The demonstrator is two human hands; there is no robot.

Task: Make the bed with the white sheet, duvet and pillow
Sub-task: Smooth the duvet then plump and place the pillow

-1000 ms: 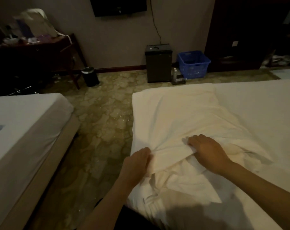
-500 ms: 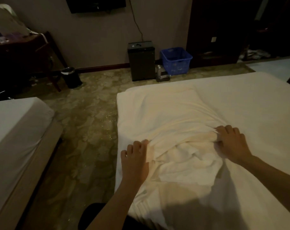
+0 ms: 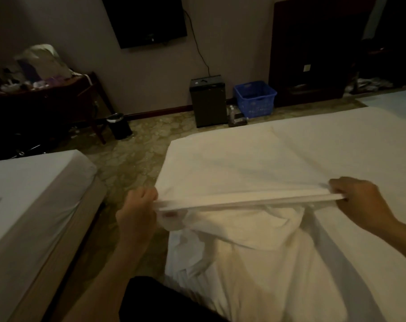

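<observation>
1. Left grip (image 3: 137, 209): fingers curled, pinching the left end of the white duvet's near edge.
2. Right grip (image 3: 360, 201): fingers curled, pinching the right end of the same edge.
3. White duvet (image 3: 220, 163): lies flat along the left side of the bed (image 3: 174, 252). Its near edge is lifted and taut between the two grips, with bunched white fabric beneath it.
4. White sheet (image 3: 351, 145): smooth over the mattress, right of the duvet.
5. Second bed (image 3: 34, 189): left, across a strip of patterned floor (image 3: 132, 159).
6. Television (image 3: 148, 19): on the far wall, screen dark.
7. Small black cabinet (image 3: 207, 101): against that wall.
8. Blue basket (image 3: 255, 98): just right of the cabinet.
9. Bottle (image 3: 231, 113): between cabinet and basket, label too small to read.
10. Waste bin (image 3: 119, 125): beside the dark wooden counter (image 3: 58, 94), which carries a pale bag (image 3: 44, 59) and clutter.
</observation>
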